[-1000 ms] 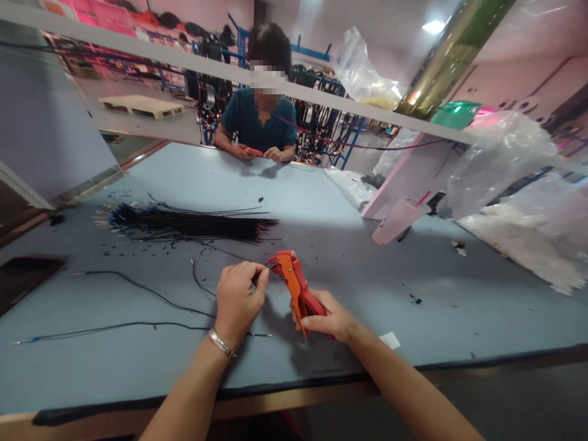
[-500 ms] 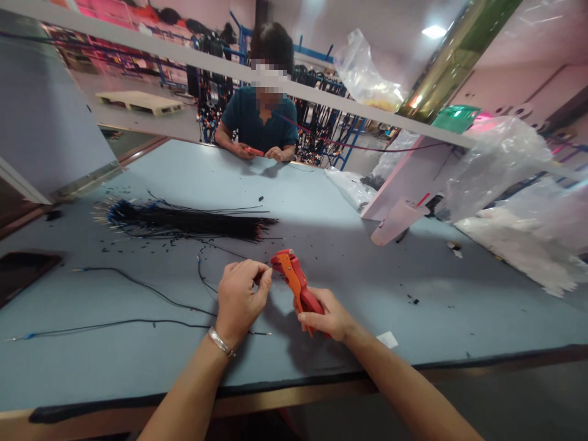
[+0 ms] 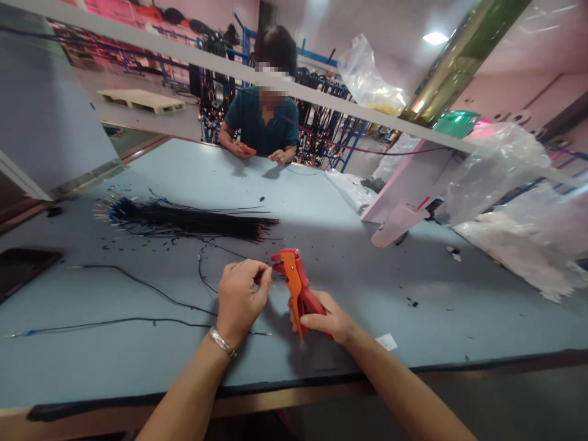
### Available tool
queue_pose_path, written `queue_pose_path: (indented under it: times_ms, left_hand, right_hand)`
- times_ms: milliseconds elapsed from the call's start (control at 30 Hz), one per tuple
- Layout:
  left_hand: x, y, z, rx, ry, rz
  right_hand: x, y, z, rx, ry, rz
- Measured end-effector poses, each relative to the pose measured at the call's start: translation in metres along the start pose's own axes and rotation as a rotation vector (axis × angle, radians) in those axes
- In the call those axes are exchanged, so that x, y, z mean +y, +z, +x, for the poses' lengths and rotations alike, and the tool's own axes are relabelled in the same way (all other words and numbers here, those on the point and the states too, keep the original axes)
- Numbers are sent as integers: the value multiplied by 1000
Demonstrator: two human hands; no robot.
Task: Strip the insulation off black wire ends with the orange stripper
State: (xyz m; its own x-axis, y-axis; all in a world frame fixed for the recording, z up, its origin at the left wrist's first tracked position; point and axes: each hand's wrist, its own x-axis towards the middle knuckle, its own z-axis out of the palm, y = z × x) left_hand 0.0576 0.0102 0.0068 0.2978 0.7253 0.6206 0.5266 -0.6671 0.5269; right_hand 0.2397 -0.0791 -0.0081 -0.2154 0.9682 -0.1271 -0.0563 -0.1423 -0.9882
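Observation:
My right hand (image 3: 324, 317) is wrapped round the handles of a red and orange wire stripper (image 3: 294, 278), its jaws pointing up and to the left. Close to those jaws, my left hand (image 3: 241, 294) pinches thumb and forefinger together on a thin black wire (image 3: 205, 278). Most of that wire's near end is hidden by the fingers. Two more black wires, an upper one (image 3: 156, 293) and a lower one (image 3: 114, 321), lie on the table to the left and pass beneath my left hand or wrist. The lower one's bare tip shows right of the wrist.
A thick bundle of black wires (image 3: 197, 222) with blue ends lies beyond my left hand, amid scattered black scraps. A dark flat device (image 3: 27, 269) is at the left edge. Across the table (image 3: 367, 288) sits a co-worker (image 3: 261, 125) holding a red tool. Plastic bags (image 3: 519, 239) lie at right.
The wire stripper's handles have spread apart and its head has turned slightly upright in my right hand. My left hand has stayed in place. The co-worker's hands have moved apart.

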Motion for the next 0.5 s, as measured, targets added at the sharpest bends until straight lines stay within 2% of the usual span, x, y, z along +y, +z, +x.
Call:
queue_pose_path:
  times_ms: [167,333,500]
  left_hand:
    - [-2,-3,1,27,1,12]
    - [-4,-5,2,47,-22,30]
    - [-2,-6,3,42,-48,2]
  right_hand:
    - [-7,-2,-3,-47,-43,-118]
    - [-15,-8,-6,21,-82,-258]
    - [-10,-15,-5,-11,-45,-48]
